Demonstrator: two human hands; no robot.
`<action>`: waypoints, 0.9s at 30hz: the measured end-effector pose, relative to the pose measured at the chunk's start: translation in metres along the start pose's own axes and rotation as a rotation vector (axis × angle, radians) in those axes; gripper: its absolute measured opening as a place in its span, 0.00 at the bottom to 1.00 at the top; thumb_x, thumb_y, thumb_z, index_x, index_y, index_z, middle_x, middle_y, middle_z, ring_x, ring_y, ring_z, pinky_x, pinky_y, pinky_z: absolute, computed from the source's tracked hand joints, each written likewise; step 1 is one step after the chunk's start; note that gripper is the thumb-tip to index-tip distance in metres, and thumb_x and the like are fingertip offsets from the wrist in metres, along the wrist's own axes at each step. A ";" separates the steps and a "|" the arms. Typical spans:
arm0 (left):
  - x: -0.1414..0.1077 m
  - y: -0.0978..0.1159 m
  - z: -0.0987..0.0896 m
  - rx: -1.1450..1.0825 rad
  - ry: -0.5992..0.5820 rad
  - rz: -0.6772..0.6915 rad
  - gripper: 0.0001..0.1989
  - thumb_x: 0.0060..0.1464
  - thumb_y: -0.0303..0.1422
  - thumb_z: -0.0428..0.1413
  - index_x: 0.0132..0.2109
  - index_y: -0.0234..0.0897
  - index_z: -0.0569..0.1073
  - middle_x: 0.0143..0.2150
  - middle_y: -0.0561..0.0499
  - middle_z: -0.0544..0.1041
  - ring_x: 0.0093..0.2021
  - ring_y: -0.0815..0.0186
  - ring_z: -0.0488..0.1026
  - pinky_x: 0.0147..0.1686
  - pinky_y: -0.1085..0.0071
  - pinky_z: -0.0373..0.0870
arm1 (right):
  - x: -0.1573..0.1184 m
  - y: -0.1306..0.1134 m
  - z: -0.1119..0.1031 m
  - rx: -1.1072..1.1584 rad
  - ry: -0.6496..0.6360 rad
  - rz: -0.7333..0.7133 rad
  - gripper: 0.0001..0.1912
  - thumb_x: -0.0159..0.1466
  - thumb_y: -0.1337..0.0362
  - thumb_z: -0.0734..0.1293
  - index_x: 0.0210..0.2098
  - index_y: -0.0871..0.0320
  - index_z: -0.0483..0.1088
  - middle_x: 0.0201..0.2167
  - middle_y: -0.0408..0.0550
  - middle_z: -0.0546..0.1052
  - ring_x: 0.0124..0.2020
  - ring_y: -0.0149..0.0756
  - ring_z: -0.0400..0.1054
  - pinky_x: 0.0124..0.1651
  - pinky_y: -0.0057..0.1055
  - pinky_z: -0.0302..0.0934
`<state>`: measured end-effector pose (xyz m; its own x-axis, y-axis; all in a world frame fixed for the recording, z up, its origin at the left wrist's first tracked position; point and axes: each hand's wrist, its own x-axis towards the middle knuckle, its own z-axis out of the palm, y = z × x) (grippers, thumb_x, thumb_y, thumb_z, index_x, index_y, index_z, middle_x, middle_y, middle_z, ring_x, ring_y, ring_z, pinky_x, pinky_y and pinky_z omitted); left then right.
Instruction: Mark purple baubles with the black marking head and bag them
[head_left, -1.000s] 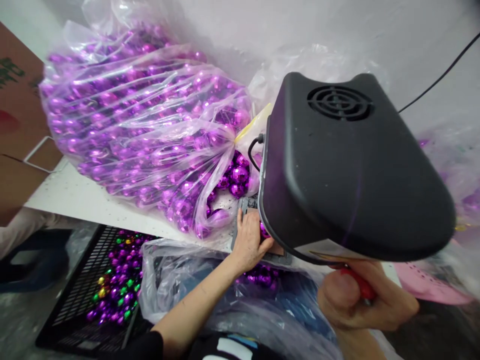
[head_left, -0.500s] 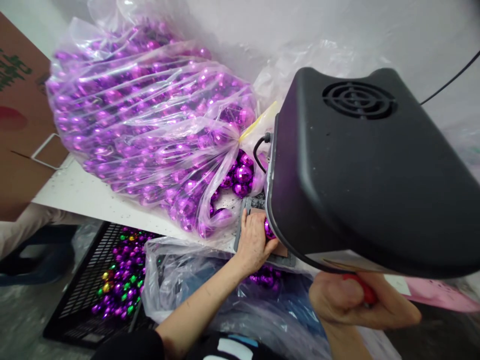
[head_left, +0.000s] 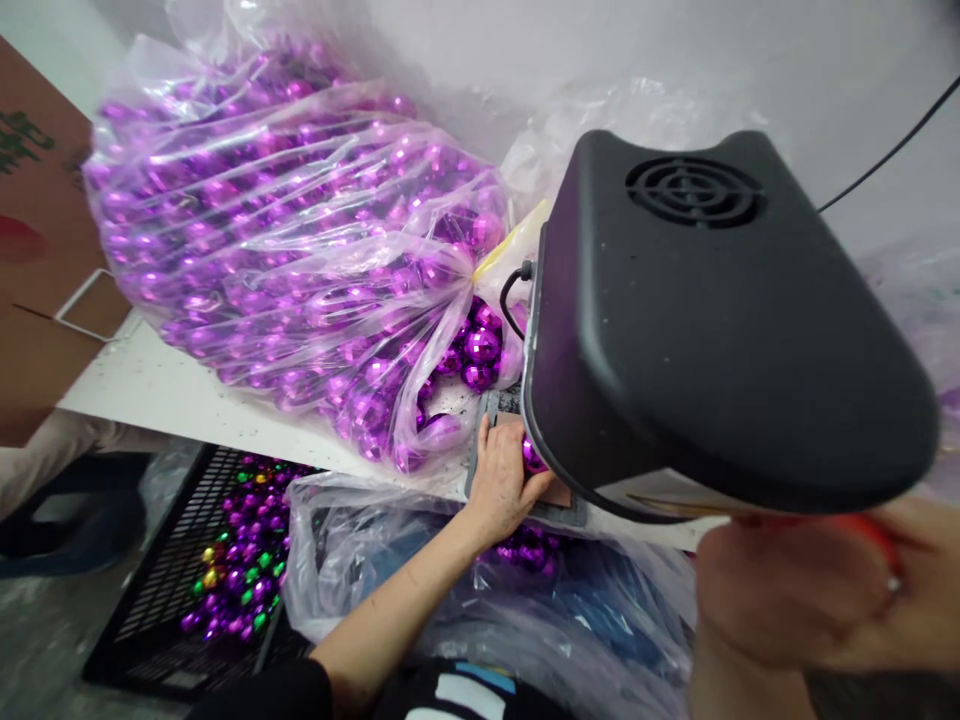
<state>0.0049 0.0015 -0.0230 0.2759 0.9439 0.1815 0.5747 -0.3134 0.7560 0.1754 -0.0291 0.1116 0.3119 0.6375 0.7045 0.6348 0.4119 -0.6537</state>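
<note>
My left hand (head_left: 499,475) is closed at the side of a shiny purple mirror-faceted ball (head_left: 532,455). The ball sits on a brown pad (head_left: 556,490) over a grey metal base plate (head_left: 477,450), partly under the overhanging black machine housing (head_left: 720,340). At the lower right, my right hand (head_left: 795,590) is blurred and closed around a red handle (head_left: 874,535) below the housing. Most of that handle is hidden by the fingers and the housing. The machine's underside, above the ball, is out of sight.
A big clear bag of purple balls (head_left: 300,250) lies on the white table (head_left: 180,375), several loose balls (head_left: 480,345) by its neck. Below are a black crate (head_left: 135,600) of small coloured balls and an open plastic bag (head_left: 330,560). A cardboard box (head_left: 45,280) stands left.
My right hand has moved right and slightly up, with the red handle in it. My left hand stays at the ball. The view has shifted slightly.
</note>
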 end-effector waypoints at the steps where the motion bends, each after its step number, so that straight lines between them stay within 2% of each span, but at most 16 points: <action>1: -0.007 -0.001 0.001 0.010 0.030 0.030 0.22 0.61 0.39 0.56 0.61 0.42 0.66 0.55 0.42 0.75 0.58 0.50 0.71 0.69 0.39 0.53 | 0.012 -0.004 0.002 0.000 0.120 -0.071 0.07 0.63 0.60 0.65 0.37 0.53 0.75 0.21 0.43 0.69 0.21 0.30 0.64 0.22 0.31 0.55; 4: -0.040 0.000 -0.001 0.067 0.074 0.168 0.22 0.63 0.34 0.53 0.63 0.38 0.63 0.57 0.39 0.73 0.60 0.52 0.70 0.68 0.37 0.52 | 0.031 -0.011 0.010 0.022 0.214 -0.131 0.09 0.65 0.63 0.64 0.41 0.52 0.77 0.22 0.41 0.69 0.19 0.27 0.64 0.20 0.29 0.54; 5: -0.052 0.002 -0.004 0.091 0.041 0.224 0.22 0.64 0.34 0.53 0.63 0.38 0.63 0.58 0.38 0.72 0.61 0.52 0.69 0.68 0.37 0.52 | 0.032 -0.011 0.012 0.039 0.206 -0.125 0.09 0.65 0.63 0.65 0.42 0.52 0.77 0.22 0.41 0.70 0.19 0.26 0.64 0.19 0.29 0.54; 7: -0.070 0.006 -0.015 0.124 -0.065 0.331 0.27 0.64 0.41 0.55 0.66 0.38 0.61 0.60 0.37 0.70 0.63 0.51 0.66 0.68 0.38 0.51 | 0.029 -0.010 0.015 0.083 0.202 -0.110 0.08 0.64 0.61 0.67 0.41 0.53 0.77 0.21 0.40 0.70 0.18 0.26 0.64 0.18 0.28 0.55; 9: -0.069 0.006 -0.033 0.129 -0.101 0.405 0.34 0.62 0.49 0.55 0.68 0.36 0.59 0.62 0.35 0.68 0.65 0.49 0.65 0.67 0.40 0.54 | 0.025 -0.008 0.015 0.099 0.215 -0.093 0.10 0.64 0.57 0.68 0.39 0.55 0.78 0.20 0.40 0.70 0.18 0.25 0.62 0.17 0.27 0.56; 10: -0.061 0.004 -0.045 0.137 -0.062 0.417 0.34 0.63 0.49 0.54 0.68 0.35 0.59 0.62 0.34 0.69 0.64 0.50 0.65 0.66 0.43 0.58 | 0.023 -0.008 0.014 0.100 0.227 -0.087 0.12 0.64 0.54 0.67 0.38 0.56 0.78 0.20 0.40 0.70 0.17 0.24 0.62 0.17 0.27 0.56; 12: -0.034 -0.006 -0.070 0.211 0.102 0.376 0.22 0.67 0.38 0.50 0.64 0.35 0.64 0.58 0.37 0.73 0.60 0.53 0.69 0.60 0.52 0.67 | 0.021 -0.008 0.014 0.094 0.258 -0.089 0.15 0.64 0.52 0.67 0.36 0.56 0.77 0.21 0.39 0.69 0.17 0.23 0.61 0.15 0.26 0.55; 13: -0.018 -0.013 -0.082 0.292 0.179 0.314 0.17 0.66 0.30 0.48 0.60 0.36 0.68 0.55 0.39 0.76 0.57 0.54 0.72 0.57 0.54 0.69 | 0.021 -0.008 0.014 0.087 0.269 -0.093 0.14 0.64 0.52 0.67 0.36 0.56 0.77 0.21 0.39 0.69 0.16 0.23 0.61 0.15 0.25 0.54; 14: -0.003 -0.019 -0.094 0.394 0.207 0.230 0.16 0.65 0.25 0.47 0.56 0.36 0.71 0.52 0.40 0.77 0.53 0.54 0.74 0.54 0.55 0.70 | 0.021 -0.009 0.014 0.081 0.275 -0.091 0.13 0.65 0.53 0.67 0.37 0.56 0.76 0.21 0.38 0.69 0.16 0.22 0.61 0.15 0.25 0.54; 15: 0.010 -0.025 -0.105 0.505 0.161 0.140 0.16 0.62 0.22 0.47 0.52 0.34 0.74 0.49 0.39 0.79 0.49 0.53 0.75 0.51 0.55 0.70 | 0.021 -0.009 0.014 0.073 0.270 -0.086 0.12 0.65 0.54 0.67 0.37 0.56 0.76 0.20 0.37 0.68 0.16 0.23 0.62 0.15 0.25 0.54; 17: 0.026 -0.033 -0.121 0.682 -0.073 0.015 0.15 0.58 0.19 0.48 0.44 0.33 0.76 0.40 0.38 0.80 0.42 0.51 0.76 0.45 0.55 0.70 | 0.022 -0.011 0.013 0.060 0.242 -0.068 0.10 0.64 0.56 0.67 0.36 0.57 0.75 0.19 0.36 0.68 0.16 0.23 0.63 0.15 0.24 0.55; 18: 0.029 -0.035 -0.125 0.727 -0.195 -0.007 0.14 0.57 0.20 0.48 0.43 0.33 0.77 0.37 0.39 0.80 0.40 0.50 0.76 0.44 0.55 0.70 | 0.022 -0.011 0.014 0.059 0.234 -0.061 0.10 0.64 0.57 0.68 0.36 0.57 0.75 0.19 0.36 0.68 0.16 0.24 0.64 0.15 0.24 0.56; 19: 0.029 -0.035 -0.126 0.740 -0.290 0.001 0.13 0.58 0.21 0.49 0.44 0.33 0.76 0.36 0.40 0.79 0.40 0.51 0.76 0.44 0.56 0.69 | 0.022 -0.011 0.014 0.061 0.234 -0.063 0.10 0.64 0.57 0.68 0.36 0.58 0.75 0.19 0.37 0.68 0.16 0.24 0.65 0.15 0.24 0.56; 21: 0.025 -0.033 -0.123 0.716 -0.359 0.047 0.15 0.58 0.24 0.52 0.51 0.36 0.74 0.41 0.42 0.79 0.43 0.51 0.76 0.46 0.56 0.68 | 0.022 -0.012 0.015 0.078 0.248 -0.071 0.10 0.63 0.57 0.68 0.35 0.58 0.75 0.19 0.37 0.69 0.16 0.25 0.65 0.15 0.24 0.56; 24: 0.019 -0.031 -0.111 0.704 -0.318 0.012 0.22 0.53 0.24 0.57 0.55 0.35 0.69 0.48 0.40 0.75 0.48 0.48 0.74 0.49 0.54 0.67 | 0.022 -0.011 0.017 0.107 0.272 -0.078 0.10 0.64 0.58 0.68 0.35 0.58 0.75 0.19 0.36 0.68 0.16 0.24 0.64 0.15 0.23 0.55; 27: 0.023 -0.035 -0.102 0.699 -0.277 -0.081 0.20 0.51 0.23 0.57 0.53 0.33 0.68 0.48 0.38 0.72 0.47 0.48 0.74 0.46 0.56 0.69 | 0.021 -0.011 0.016 0.088 0.278 -0.073 0.10 0.63 0.57 0.69 0.35 0.59 0.74 0.19 0.36 0.68 0.16 0.23 0.64 0.16 0.24 0.55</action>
<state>-0.0877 0.0445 0.0190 0.3427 0.9349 -0.0921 0.9307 -0.3245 0.1689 0.1637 -0.0096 0.1286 0.4575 0.4062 0.7910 0.6029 0.5122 -0.6117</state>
